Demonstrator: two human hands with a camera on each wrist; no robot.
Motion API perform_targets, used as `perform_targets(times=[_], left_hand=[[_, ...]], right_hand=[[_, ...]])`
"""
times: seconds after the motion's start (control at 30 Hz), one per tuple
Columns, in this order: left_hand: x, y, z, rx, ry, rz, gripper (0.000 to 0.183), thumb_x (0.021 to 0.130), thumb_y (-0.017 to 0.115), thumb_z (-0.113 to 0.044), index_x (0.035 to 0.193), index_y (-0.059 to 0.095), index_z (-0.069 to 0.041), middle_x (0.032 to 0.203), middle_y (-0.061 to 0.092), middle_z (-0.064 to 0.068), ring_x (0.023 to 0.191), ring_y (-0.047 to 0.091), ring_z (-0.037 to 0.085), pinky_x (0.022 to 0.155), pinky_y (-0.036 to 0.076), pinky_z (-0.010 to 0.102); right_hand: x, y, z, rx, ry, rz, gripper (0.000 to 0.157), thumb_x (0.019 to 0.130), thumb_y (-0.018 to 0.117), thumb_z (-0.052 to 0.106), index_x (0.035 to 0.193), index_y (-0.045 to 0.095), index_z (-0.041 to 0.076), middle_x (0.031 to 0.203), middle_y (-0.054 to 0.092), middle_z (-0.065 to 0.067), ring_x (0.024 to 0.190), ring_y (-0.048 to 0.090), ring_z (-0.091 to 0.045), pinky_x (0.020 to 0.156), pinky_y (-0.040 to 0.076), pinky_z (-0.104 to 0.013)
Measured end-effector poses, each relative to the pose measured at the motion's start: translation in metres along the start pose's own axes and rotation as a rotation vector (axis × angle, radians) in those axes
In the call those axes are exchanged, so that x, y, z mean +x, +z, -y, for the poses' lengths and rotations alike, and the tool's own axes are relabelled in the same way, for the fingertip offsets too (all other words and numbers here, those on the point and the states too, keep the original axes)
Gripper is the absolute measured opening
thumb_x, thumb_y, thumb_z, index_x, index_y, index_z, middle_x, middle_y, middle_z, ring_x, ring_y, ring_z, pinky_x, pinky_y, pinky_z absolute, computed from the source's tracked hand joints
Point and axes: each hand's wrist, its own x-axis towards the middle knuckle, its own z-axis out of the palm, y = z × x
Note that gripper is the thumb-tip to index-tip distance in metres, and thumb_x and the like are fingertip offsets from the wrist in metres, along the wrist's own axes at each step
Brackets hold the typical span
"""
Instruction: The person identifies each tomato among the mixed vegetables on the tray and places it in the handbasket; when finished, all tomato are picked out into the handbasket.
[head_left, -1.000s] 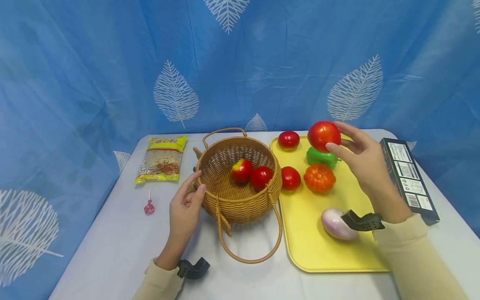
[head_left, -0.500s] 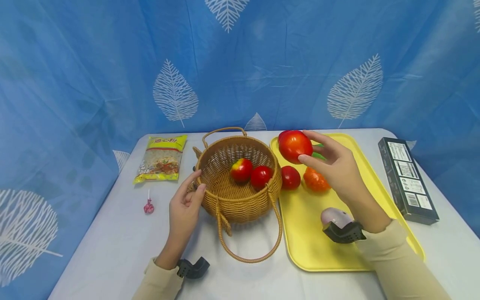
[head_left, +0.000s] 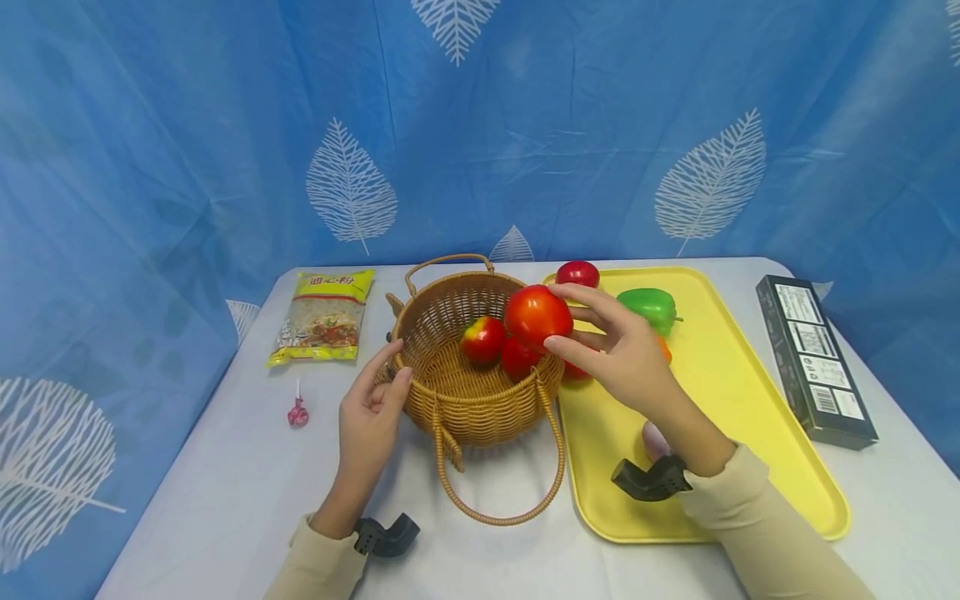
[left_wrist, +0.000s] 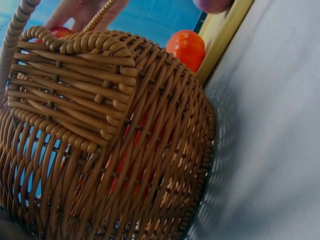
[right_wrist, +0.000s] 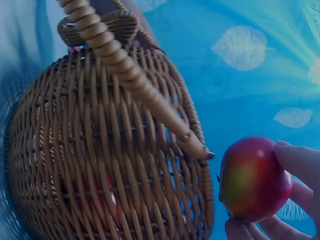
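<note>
Head view: held red fruit [head_left: 536, 316] above the basket [head_left: 468, 414], toward its two o'clock side.
Right hand [head_left: 624, 352]: grip clamped on the fruit, thumb opposite fingers.
Left hand [head_left: 367, 421]: grip bent onto basket near nine o'clock.
Fruit handling: probably light, stiff, slick; take it across the widest part.
Right wrist view: yellow-green patch [right_wrist: 244, 179], unseen from the head.

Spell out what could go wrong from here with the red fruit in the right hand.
The held fruit is above the right rim of the basket, in the fingers of the right hand; a slip might send it onto the yellow tray.

Another red fruit lies inside near that rim, so a drop could knock the two together.

The left hand is at the opposite rim; a bump on this side might shift the basket.
</note>
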Motion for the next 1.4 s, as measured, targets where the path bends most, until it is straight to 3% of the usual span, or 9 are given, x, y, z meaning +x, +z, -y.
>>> perform_targets(times=[0.23, 0.57, 0.63, 0.83, 1.0, 1.13, 1.3, 1.4], left_hand=[[0.001, -0.001, 0.01, -0.012, 0.007, 0.011, 0.041, 0.102, 0.065, -0.012, 0.142, 0.061, -0.017, 0.054, 0.032, -0.002, 0.046, 0.028, 0.006, 0.042, 0.023, 0.026], [-0.001, -0.002, 0.007, -0.035, 0.02, 0.023, 0.039, 0.102, 0.066, -0.017, 0.141, 0.062, -0.022, 0.053, 0.032, -0.001, 0.045, 0.028, 0.007, 0.041, 0.022, 0.026], [-0.001, -0.002, 0.007, -0.033, 0.017, 0.021, 0.039, 0.102, 0.066, -0.017, 0.141, 0.062, -0.022, 0.054, 0.033, -0.002, 0.045, 0.028, 0.007, 0.041, 0.022, 0.026], [0.0, -0.002, 0.008, -0.006, 0.005, 0.005, 0.041, 0.102, 0.064, -0.009, 0.142, 0.061, -0.015, 0.054, 0.031, -0.004, 0.046, 0.027, 0.005, 0.041, 0.022, 0.026], [0.0, -0.002, 0.008, 0.008, -0.005, -0.003, 0.041, 0.102, 0.064, -0.007, 0.142, 0.06, -0.012, 0.055, 0.03, -0.003, 0.047, 0.026, 0.005, 0.041, 0.021, 0.027], [0.0, -0.003, 0.01, -0.016, 0.003, 0.006, 0.041, 0.102, 0.065, -0.011, 0.142, 0.061, -0.017, 0.054, 0.031, -0.002, 0.046, 0.027, 0.006, 0.041, 0.021, 0.028], [0.0, -0.003, 0.009, -0.035, 0.023, 0.018, 0.04, 0.102, 0.066, -0.016, 0.141, 0.062, -0.022, 0.053, 0.031, -0.001, 0.046, 0.027, 0.007, 0.041, 0.022, 0.028], [0.0, -0.003, 0.004, -0.026, 0.023, 0.013, 0.04, 0.102, 0.065, -0.013, 0.141, 0.062, -0.018, 0.054, 0.031, -0.002, 0.046, 0.027, 0.006, 0.042, 0.023, 0.027]], right_hand=[[0.001, 0.011, -0.005, -0.172, -0.098, 0.016, 0.059, 0.085, 0.085, 0.009, 0.139, 0.066, 0.022, 0.144, 0.056, 0.005, 0.132, 0.053, -0.017, 0.089, 0.055, -0.031], [0.001, 0.008, -0.008, -0.146, -0.049, 0.066, 0.06, 0.085, 0.085, 0.01, 0.139, 0.065, 0.022, 0.146, 0.054, 0.006, 0.135, 0.05, -0.015, 0.094, 0.054, -0.037], [0.001, 0.008, -0.009, -0.157, -0.06, 0.095, 0.06, 0.086, 0.084, 0.01, 0.141, 0.064, 0.022, 0.147, 0.054, 0.005, 0.137, 0.049, -0.016, 0.096, 0.052, -0.037], [0.0, 0.007, -0.006, -0.333, -0.145, 0.242, 0.063, 0.091, 0.081, 0.022, 0.149, 0.055, 0.026, 0.15, 0.052, 0.011, 0.14, 0.047, -0.013, 0.11, 0.042, -0.036], [0.0, 0.007, -0.004, -0.35, -0.166, 0.296, 0.056, 0.095, 0.076, 0.022, 0.148, 0.057, 0.022, 0.144, 0.057, 0.011, 0.129, 0.057, -0.012, 0.107, 0.045, -0.037], [0.001, 0.001, -0.005, -0.262, -0.119, 0.189, 0.048, 0.095, 0.075, 0.014, 0.141, 0.063, 0.019, 0.135, 0.065, 0.004, 0.119, 0.064, -0.014, 0.102, 0.049, -0.035], [0.002, -0.012, -0.009, -0.081, 0.019, -0.102, 0.037, 0.098, 0.071, 0.013, 0.134, 0.066, 0.011, 0.129, 0.068, -0.007, 0.121, 0.062, -0.019, 0.098, 0.05, -0.027], [0.0, -0.017, -0.013, -0.007, 0.125, -0.258, 0.036, 0.1, 0.069, 0.018, 0.134, 0.065, 0.008, 0.128, 0.067, -0.01, 0.122, 0.061, -0.019, 0.099, 0.048, -0.022]])
